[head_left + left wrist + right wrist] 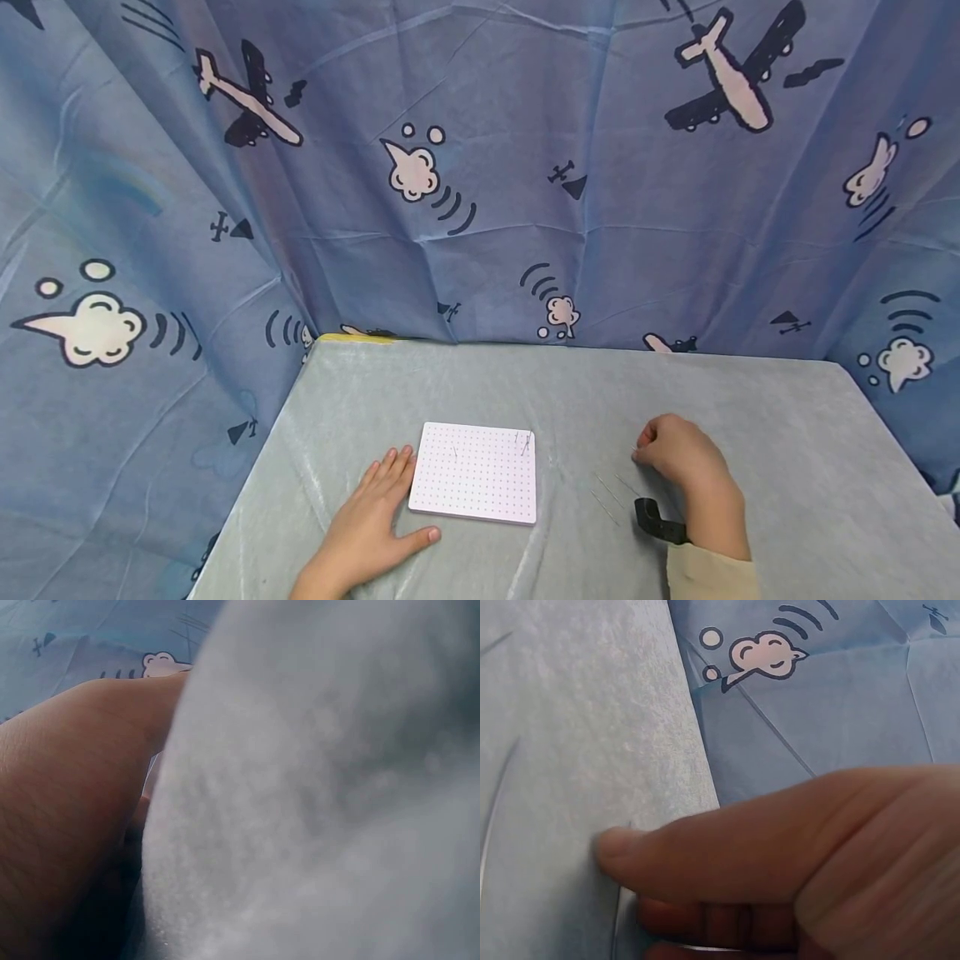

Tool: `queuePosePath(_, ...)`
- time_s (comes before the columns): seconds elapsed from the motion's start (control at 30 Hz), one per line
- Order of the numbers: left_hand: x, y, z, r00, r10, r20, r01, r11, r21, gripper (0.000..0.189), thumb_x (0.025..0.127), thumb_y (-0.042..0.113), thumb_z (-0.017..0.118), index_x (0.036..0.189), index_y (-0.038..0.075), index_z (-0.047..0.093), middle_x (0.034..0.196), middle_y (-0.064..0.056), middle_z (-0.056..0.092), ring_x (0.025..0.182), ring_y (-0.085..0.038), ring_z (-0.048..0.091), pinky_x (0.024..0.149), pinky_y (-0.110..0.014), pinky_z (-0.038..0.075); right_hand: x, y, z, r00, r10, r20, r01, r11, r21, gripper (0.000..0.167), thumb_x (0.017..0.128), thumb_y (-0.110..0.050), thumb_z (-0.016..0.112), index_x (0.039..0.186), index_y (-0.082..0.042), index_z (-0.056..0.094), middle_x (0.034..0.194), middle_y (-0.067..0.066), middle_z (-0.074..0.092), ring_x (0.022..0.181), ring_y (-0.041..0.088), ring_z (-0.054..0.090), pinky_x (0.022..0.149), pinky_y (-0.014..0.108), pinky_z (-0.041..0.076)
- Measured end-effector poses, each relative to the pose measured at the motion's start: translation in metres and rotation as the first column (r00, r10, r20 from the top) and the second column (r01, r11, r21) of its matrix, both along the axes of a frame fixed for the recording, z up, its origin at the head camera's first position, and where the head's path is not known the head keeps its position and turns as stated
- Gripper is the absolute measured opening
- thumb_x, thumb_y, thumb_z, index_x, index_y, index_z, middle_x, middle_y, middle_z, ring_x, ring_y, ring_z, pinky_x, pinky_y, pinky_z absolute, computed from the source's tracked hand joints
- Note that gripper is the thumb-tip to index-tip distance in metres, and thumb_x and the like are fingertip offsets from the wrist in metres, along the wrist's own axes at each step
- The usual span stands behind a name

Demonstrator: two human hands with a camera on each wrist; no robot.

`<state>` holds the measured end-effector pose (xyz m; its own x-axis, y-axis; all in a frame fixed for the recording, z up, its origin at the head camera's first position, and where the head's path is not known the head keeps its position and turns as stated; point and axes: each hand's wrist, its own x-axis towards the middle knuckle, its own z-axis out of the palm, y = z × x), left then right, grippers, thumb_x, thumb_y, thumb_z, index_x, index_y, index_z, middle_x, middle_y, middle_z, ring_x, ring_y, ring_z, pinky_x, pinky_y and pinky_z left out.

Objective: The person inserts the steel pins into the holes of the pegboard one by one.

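A white pegboard (474, 475) with a grid of small holes lies on the table, a few thin needles (525, 444) standing in it near the right corner and upper left. My left hand (371, 525) lies flat with fingers spread, its fingertips at the board's left edge. To the right, my right hand (678, 450) pinches a thin metal needle (617, 922) between thumb and curled fingers, close to the tabletop. Several loose needles (606, 507) lie left of that hand. The left wrist view is mostly filled by blurred pale cloth.
Grey cloth covers the table (585, 392). A blue curtain (495, 275) printed with planes and clouds hangs behind and along the sides. A black strap piece (658, 522) juts from the right wrist beside a beige sleeve (711, 573). A yellow strip (356, 338) shows at the back left edge.
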<state>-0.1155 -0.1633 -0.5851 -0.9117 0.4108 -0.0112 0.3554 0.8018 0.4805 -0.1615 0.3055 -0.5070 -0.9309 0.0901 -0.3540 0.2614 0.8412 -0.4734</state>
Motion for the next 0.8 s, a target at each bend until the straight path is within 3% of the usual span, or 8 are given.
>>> queuePosePath(0.37,-0.0011,0.0005,0.0015,1.0,-0.007,-0.001,0.007,1.0,0.0,0.114,0.089,0.078,0.073,0.168,0.003,0.04,0.178,-0.009,0.03,0.167,-0.028,0.019,0.136,-0.044,0.011,0.0002,-0.0013,-0.0012,0.999,-0.015,0.043,0.015,1.0,0.008,0.018,0.092,-0.01,0.073,0.077,-0.01,0.064,0.073,0.004,0.056,0.068,0.021,0.051,0.058,0.034,0.039)
queuePosePath(0.8,0.0001,-0.0001,0.0017,1.0,-0.003,-0.002,0.003,1.0,-0.003,0.114,0.089,0.079,0.073,0.168,0.003,0.041,0.178,-0.009,0.03,0.167,-0.028,0.019,0.137,-0.045,0.012,0.002,-0.0056,-0.0069,1.0,-0.016,0.003,0.016,0.999,0.031,0.019,0.082,-0.008,0.065,0.066,-0.014,0.055,0.065,-0.002,0.045,0.06,0.017,0.042,0.054,0.031,0.031)
